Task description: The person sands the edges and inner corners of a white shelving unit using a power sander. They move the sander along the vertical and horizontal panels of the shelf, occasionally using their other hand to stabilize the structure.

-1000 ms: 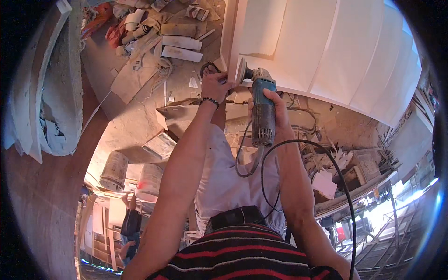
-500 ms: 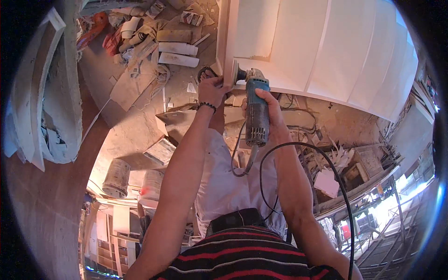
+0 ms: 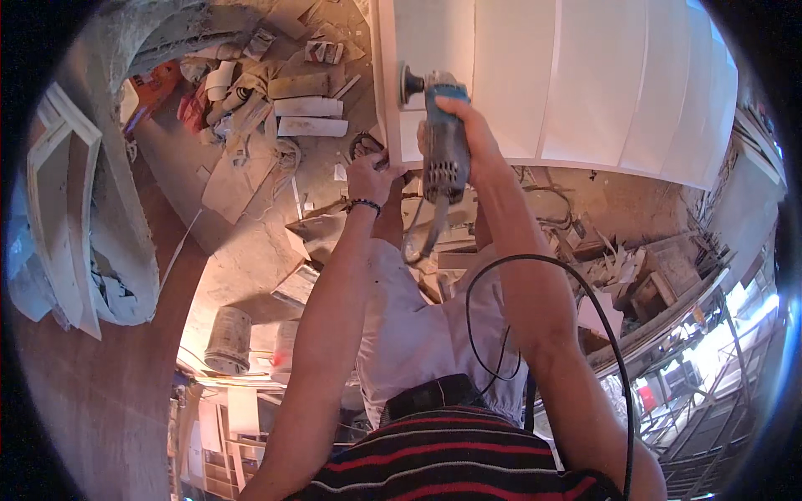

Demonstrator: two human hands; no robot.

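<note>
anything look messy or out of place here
Yes. Crumpled beige scraps lie jumbled at upper left beside pale cylindrical rolls, and broken pale offcuts are heaped at right. A black cable arcs across the bare right forearm, which looks awkward while the right hand holds the blue and grey power tool.

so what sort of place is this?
Likely a woodworking or furniture workshop, though I can't be certain: the right hand holds a corded power tool by a large pale panel, and scraps litter the floor.
</note>
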